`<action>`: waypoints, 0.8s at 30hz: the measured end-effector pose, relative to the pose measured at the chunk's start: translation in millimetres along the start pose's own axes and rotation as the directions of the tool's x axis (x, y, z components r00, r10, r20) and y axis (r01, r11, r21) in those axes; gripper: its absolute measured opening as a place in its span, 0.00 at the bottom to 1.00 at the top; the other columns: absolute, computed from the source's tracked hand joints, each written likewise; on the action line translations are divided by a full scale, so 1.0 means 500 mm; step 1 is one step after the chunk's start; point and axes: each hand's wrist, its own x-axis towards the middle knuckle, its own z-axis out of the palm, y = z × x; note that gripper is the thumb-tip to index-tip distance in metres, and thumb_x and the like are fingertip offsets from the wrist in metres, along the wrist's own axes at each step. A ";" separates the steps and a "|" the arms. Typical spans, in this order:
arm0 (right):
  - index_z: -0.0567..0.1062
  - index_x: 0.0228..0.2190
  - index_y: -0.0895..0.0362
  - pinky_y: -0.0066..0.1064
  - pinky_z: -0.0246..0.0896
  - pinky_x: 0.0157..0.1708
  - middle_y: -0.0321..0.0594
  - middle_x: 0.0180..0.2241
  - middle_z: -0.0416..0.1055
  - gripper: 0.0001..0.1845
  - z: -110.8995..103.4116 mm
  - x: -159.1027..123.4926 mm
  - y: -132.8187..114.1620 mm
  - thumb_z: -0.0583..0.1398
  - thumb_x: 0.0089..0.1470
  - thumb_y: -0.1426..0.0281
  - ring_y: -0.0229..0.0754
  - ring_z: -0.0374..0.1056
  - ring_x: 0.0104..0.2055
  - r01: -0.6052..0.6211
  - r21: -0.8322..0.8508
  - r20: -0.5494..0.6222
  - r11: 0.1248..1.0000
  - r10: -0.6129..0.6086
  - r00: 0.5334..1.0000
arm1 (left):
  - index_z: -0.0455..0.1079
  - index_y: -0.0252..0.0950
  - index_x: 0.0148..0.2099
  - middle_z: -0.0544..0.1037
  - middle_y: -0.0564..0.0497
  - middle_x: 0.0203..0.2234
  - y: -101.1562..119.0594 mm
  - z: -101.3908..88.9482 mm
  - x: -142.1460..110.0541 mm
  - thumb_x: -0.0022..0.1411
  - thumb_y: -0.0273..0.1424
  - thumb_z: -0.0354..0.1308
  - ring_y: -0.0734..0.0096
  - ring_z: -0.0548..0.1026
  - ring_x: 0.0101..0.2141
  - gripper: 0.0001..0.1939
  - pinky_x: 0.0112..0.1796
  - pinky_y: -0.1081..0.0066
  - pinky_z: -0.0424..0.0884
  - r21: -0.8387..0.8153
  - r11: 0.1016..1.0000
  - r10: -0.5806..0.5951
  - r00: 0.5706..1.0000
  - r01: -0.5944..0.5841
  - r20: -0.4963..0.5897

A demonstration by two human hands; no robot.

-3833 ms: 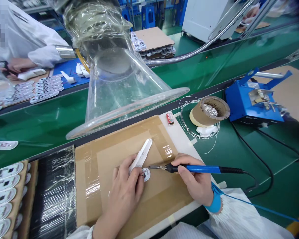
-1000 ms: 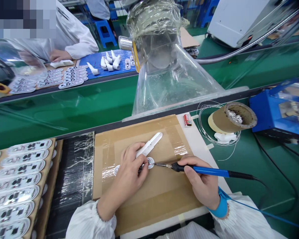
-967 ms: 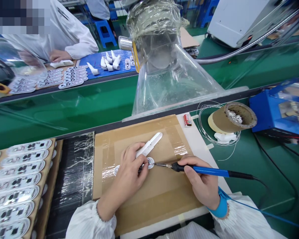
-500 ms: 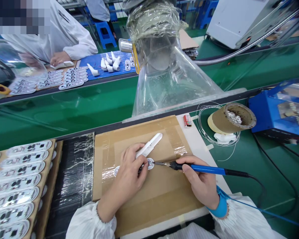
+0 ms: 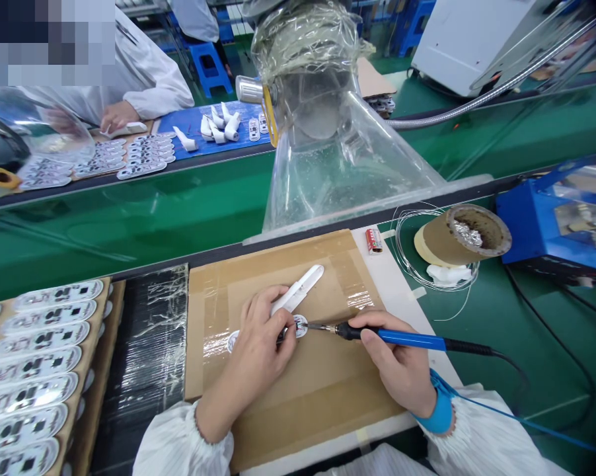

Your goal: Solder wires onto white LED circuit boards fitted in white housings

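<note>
My left hand (image 5: 258, 344) presses down on a long white plastic housing (image 5: 300, 287) and a small white circuit board (image 5: 299, 324) on a taped cardboard mat (image 5: 298, 390); its fingers are closed over them. My right hand (image 5: 394, 367) grips a blue-handled soldering iron (image 5: 407, 339), whose metal tip touches the round end of the board. Both wrists wear white sleeves, and a blue strap circles the right one.
A clear fume hood (image 5: 337, 152) hangs over the green conveyor (image 5: 129, 211). A solder coil and a cardboard roll (image 5: 459, 241) sit right, beside a blue iron stand (image 5: 556, 225). Trays of white boards (image 5: 30, 357) lie left. A person in white works across the belt (image 5: 124, 73).
The soldering iron and my right hand slid slightly left toward the board. My left hand kept still on the housing.
</note>
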 end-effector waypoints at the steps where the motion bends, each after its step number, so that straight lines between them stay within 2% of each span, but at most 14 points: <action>1: 0.83 0.42 0.47 0.19 0.75 0.40 0.33 0.37 0.83 0.11 -0.001 -0.001 0.001 0.63 0.66 0.74 0.36 0.80 0.38 -0.001 -0.001 -0.005 1.000 0.001 1.000 | 0.65 0.39 0.42 0.67 0.42 0.62 -0.001 0.001 -0.001 0.74 0.22 0.54 0.51 0.69 0.60 0.07 0.57 0.44 0.69 0.000 1.000 -0.001 1.000 0.001 0.000; 9: 0.84 0.41 0.47 0.20 0.75 0.33 0.33 0.36 0.83 0.10 -0.007 -0.002 0.001 0.63 0.66 0.73 0.36 0.79 0.34 -0.020 0.022 -0.061 1.000 0.022 0.998 | 0.66 0.40 0.42 0.67 0.42 0.62 0.001 -0.002 0.001 0.74 0.22 0.53 0.52 0.69 0.61 0.08 0.59 0.45 0.68 -0.009 1.000 -0.009 1.000 0.009 0.006; 13: 0.84 0.40 0.48 0.22 0.76 0.33 0.36 0.35 0.83 0.09 -0.007 -0.002 0.003 0.64 0.66 0.73 0.39 0.80 0.34 -0.028 0.035 -0.078 0.999 0.031 0.996 | 0.67 0.40 0.43 0.66 0.43 0.62 0.001 -0.006 -0.003 0.76 0.23 0.52 0.53 0.68 0.62 0.07 0.59 0.46 0.68 -0.041 0.999 -0.032 0.999 0.032 0.013; 17: 0.85 0.41 0.48 0.23 0.77 0.33 0.37 0.36 0.83 0.09 -0.008 -0.004 0.007 0.63 0.67 0.72 0.40 0.80 0.35 -0.054 0.066 -0.078 0.996 0.060 0.995 | 0.70 0.42 0.45 0.65 0.44 0.64 0.001 -0.012 -0.005 0.77 0.25 0.52 0.53 0.67 0.64 0.08 0.61 0.46 0.68 -0.083 0.995 -0.045 0.998 0.048 0.035; 24: 0.84 0.40 0.48 0.23 0.76 0.33 0.36 0.36 0.83 0.09 -0.007 -0.002 -0.001 0.64 0.66 0.72 0.39 0.80 0.34 -0.042 0.052 -0.042 0.998 0.044 0.998 | 0.71 0.41 0.43 0.66 0.44 0.63 0.005 -0.015 0.001 0.75 0.24 0.53 0.52 0.67 0.63 0.09 0.60 0.46 0.67 -0.050 0.999 -0.002 0.999 0.004 0.035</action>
